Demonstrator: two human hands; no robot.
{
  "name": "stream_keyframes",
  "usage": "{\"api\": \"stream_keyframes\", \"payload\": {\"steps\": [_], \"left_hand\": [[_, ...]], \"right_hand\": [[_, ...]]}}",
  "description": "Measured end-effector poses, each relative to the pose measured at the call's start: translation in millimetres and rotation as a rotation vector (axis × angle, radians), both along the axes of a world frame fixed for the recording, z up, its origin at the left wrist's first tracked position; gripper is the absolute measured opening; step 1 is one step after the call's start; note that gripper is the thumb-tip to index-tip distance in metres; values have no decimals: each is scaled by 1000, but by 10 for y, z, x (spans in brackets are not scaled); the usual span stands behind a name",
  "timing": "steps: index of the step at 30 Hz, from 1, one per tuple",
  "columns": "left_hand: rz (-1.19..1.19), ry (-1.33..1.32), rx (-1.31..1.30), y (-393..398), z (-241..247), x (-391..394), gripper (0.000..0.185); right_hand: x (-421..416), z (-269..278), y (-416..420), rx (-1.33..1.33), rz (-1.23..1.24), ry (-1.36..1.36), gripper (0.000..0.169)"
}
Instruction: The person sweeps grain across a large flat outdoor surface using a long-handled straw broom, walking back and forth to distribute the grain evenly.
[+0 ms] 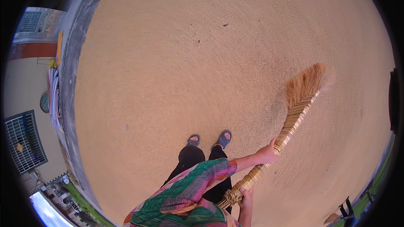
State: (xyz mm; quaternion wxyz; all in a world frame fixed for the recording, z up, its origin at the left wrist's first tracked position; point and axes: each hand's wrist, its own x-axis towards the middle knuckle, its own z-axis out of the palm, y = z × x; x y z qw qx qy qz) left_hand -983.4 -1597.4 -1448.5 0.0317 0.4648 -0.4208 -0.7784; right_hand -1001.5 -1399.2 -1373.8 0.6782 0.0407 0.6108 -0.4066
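Observation:
A straw broom [292, 119] with a braided plant-fibre handle slants across the right of the head view, its fan of reddish-brown bristles [304, 83] low over a layer of tan grain [151, 69]. The bristles' right edge is blurred. My left hand [268, 154] reaches across my body and grips the middle of the handle. Lower down, my right hand [247, 198] is closed around the handle close to its knotted end. Both feet, in dark sandals [224, 140], stand on the grain left of the broom.
A grey concrete strip [68, 91] borders the grain on the left, beside a wall with a barred window [26, 142] and bundled striped sheeting [54, 97]. At the lower right edge, another person's legs [346, 209] show beside a broom-like thing. Small dark bits [225, 25] lie on the grain.

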Motion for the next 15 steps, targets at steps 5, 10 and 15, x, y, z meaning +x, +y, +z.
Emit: {"api": "stream_keyframes", "payload": {"steps": [5,10,15], "left_hand": [[385,-2,-125,-422,379,1087,98],[857,-195,-150,-941,-71,3002,85],[1207,-319,105,-1531,-673,5113,54]], "right_hand": [[179,-23,-515,-71,452,-92,74],[1520,-398,-1706,-92,758,-400,73],[3313,-859,-2923,-98,835,-535,73]]}}
